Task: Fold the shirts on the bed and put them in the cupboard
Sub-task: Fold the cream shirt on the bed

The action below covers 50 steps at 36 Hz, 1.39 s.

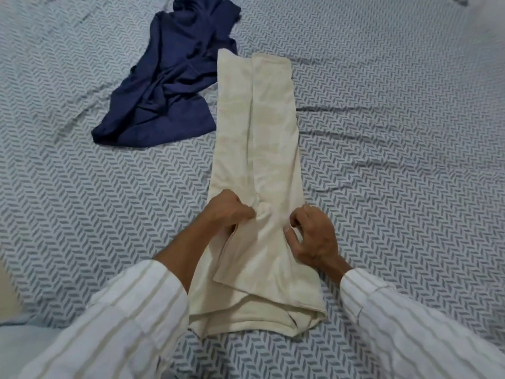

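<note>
The left hand (228,210) sits knuckles-up on the cream shirt (262,165), its fingers curled and pinching a small bunch of cloth near the shirt's middle seam. The right hand (311,236) lies just beside it on the shirt's right edge, fingers bent and thumb pressed against the fabric, gripping the fold there. The two hands are near each other but apart, with a ridge of gathered cloth between them. Both forearms reach forward from the bottom of the view, angled inward toward the shirt, in white striped sleeves (123,324) pushed back from the wrists.

The cream shirt lies flat on the bed (396,160), folded lengthwise into a long narrow strip running away from the person, its sides turned in to meet along a centre line. Its near end is looser, with layers overlapping at the hem.

To the upper left, a navy shirt (169,86) lies crumpled and unfolded, its right edge touching the far end of the cream shirt. The bed's sheet is pale with a grey herringbone pattern and shows several creases.
</note>
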Motion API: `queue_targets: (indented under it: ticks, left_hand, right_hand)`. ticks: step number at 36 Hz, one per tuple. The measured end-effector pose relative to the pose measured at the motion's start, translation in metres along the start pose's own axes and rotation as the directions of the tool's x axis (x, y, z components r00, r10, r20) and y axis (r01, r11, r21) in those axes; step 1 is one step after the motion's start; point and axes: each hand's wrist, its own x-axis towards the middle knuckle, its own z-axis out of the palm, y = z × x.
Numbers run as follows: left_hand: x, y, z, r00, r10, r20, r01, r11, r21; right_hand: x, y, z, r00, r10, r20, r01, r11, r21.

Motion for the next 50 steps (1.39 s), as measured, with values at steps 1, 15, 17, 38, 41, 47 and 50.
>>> queue_targets:
  ticks: [1, 15, 17, 38, 41, 47, 50]
  left_hand:
    - [0.002, 0.003, -0.002, 0.999, -0.025, 0.029, 0.025, 1.000, 0.012]
    - [0.006, -0.012, -0.005, 0.982, 0.054, -0.181, -0.069, 0.995, -0.077]
    - [0.001, -0.014, -0.004, 0.983, 0.050, -0.174, -0.073, 0.989, -0.130]
    - [-0.080, -0.083, 0.013, 0.998, 0.017, 0.059, 0.009, 0.910, -0.414]
    - [-0.083, -0.090, 0.015, 0.997, 0.022, 0.070, 0.012, 0.891, -0.454]
    - [-0.084, -0.099, 0.015, 0.996, 0.050, 0.076, -0.012, 0.899, -0.439]
    - [-0.080, -0.101, 0.012, 0.995, 0.052, 0.086, -0.012, 0.912, -0.411]
  right_hand:
    - [0.000, 0.001, 0.001, 1.000, -0.002, -0.003, 0.002, 1.000, -0.005]
    - [-0.002, 0.001, 0.006, 1.000, 0.005, -0.023, -0.006, 0.999, -0.037]
    - [-0.001, 0.000, 0.006, 1.000, 0.005, -0.021, -0.006, 0.999, -0.042]
    - [0.018, -0.033, -0.020, 0.992, -0.004, 0.130, 0.022, 0.990, -0.142]
    - [0.024, -0.045, -0.014, 0.934, -0.129, 0.332, 0.212, 0.950, -0.228]
    - [0.023, -0.041, 0.002, 0.895, -0.132, 0.427, 0.242, 0.946, -0.214]
    - [0.051, -0.026, -0.009, 0.939, -0.178, 0.294, 0.214, 0.972, -0.093]
